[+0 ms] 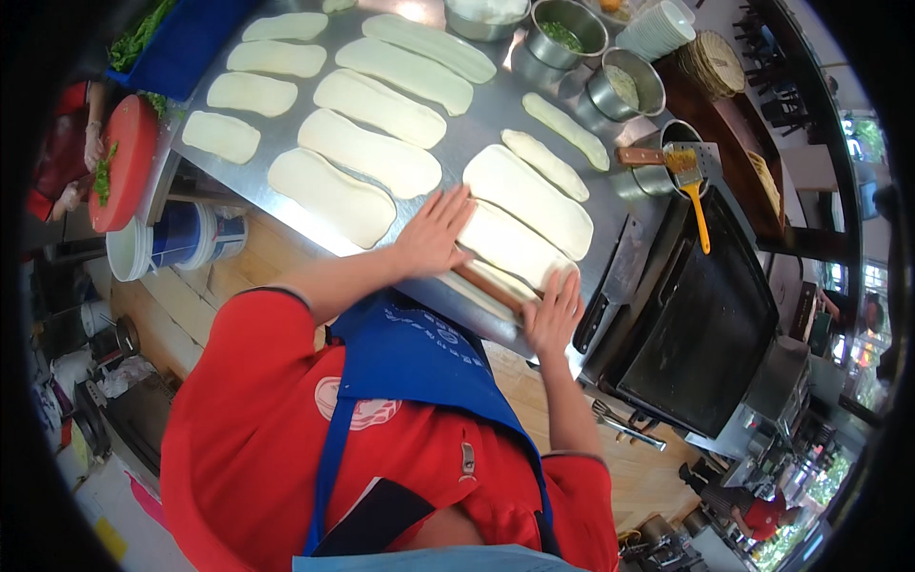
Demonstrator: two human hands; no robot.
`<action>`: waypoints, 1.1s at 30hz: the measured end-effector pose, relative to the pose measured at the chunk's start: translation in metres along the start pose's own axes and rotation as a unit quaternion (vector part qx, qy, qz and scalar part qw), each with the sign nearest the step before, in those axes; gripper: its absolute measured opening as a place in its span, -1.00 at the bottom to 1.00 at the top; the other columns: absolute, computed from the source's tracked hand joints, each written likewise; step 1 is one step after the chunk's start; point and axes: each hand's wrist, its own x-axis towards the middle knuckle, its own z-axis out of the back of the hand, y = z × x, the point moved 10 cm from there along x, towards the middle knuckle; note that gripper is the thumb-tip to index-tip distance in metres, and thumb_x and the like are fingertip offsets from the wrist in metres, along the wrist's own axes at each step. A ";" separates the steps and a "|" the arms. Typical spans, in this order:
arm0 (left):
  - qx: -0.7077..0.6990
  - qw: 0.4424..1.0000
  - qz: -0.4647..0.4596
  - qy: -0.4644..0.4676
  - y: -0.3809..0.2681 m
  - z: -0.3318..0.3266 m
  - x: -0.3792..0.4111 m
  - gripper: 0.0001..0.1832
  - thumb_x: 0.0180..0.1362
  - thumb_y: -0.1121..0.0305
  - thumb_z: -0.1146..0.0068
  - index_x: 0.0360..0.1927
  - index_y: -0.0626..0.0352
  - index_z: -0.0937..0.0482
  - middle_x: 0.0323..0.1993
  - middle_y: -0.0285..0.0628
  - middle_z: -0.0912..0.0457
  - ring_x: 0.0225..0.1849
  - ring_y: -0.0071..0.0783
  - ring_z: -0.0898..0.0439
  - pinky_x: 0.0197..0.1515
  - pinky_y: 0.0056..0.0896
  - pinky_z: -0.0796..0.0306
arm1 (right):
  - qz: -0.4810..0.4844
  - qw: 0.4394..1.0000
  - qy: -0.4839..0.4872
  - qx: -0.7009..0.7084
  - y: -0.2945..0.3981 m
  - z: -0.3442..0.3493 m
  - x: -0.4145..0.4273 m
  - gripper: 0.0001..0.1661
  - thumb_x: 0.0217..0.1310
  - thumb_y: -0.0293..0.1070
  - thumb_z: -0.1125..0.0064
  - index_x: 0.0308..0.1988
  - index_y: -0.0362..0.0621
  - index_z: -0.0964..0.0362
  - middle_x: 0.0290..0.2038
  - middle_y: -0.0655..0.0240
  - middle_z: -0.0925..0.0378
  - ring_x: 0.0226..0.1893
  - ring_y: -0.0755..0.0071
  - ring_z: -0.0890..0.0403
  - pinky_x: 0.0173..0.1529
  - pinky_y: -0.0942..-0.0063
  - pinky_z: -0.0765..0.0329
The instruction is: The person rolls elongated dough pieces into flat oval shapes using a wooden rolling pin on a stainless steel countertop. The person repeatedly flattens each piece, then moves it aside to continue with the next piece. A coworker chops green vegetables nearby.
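A brown wooden rolling pin (490, 286) lies across a dough strip (511, 243) near the steel table's front edge. My left hand (434, 232) rests flat at its left end, fingers stretched out over the dough's edge. At the other end my right hand (555, 307) lies palm down, slightly blurred, its fingers extended. Neither hand curls round the pin. Just beyond is a wide flattened dough piece (529, 200), with two narrower dough strips (547, 164) behind it. To the left, several long flattened dough pieces (379, 107) and shorter ones (250, 93) lie in rows.
A cleaver (625, 261) lies right of my right hand, beside a black griddle (704, 322). Steel pots (568, 32) line the back right; a yellow-handled brush (695, 207) and a spatula (640, 156) rest over one. At left, another person's gloved hand (93, 146) is at a red chopping board (125, 164).
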 end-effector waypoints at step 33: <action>-0.057 0.994 0.002 0.097 0.009 0.028 0.098 -0.51 0.14 -0.01 0.01 -0.14 0.26 -0.53 0.10 0.03 -0.46 0.14 -0.06 -0.42 0.16 -0.13 -0.29 | 0.040 0.981 -0.177 0.070 0.011 0.040 0.089 -0.28 -0.09 -0.08 -0.32 0.05 -0.23 -0.38 -0.25 0.34 -0.58 -0.20 0.24 -0.47 -0.13 0.27 -0.29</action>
